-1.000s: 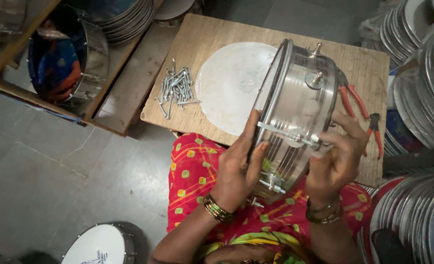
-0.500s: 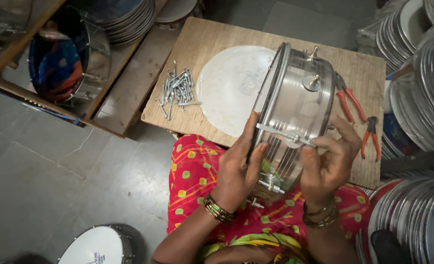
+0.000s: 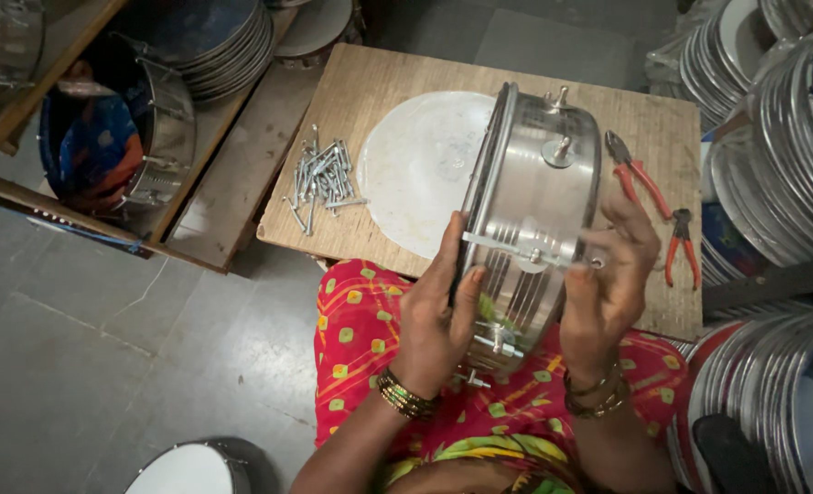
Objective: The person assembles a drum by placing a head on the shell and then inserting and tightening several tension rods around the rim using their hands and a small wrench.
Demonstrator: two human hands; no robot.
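Note:
I hold a shiny steel drum shell (image 3: 530,197) on its edge over my lap, its rim facing left. My left hand (image 3: 438,316) grips the rim on the near left side. My right hand (image 3: 612,274) holds the right side, fingers on a thin tension rod (image 3: 516,250) that runs across the shell. Small lugs and bolts stick out of the shell at top and bottom. Behind the drum, a round white drum skin (image 3: 420,169) lies flat on a low wooden board (image 3: 379,82).
A pile of metal bolts (image 3: 322,178) lies on the board's left part. Two red-handled pliers (image 3: 649,187) rest on its right edge. Stacks of metal hoops (image 3: 781,137) stand at right, a blue-lined drum (image 3: 113,137) at left, another drum (image 3: 187,468) on the grey floor.
The drum shell has shifted slightly in my hands, and my right hand's fingers have moved along the tension rod. My left hand keeps its grip on the rim.

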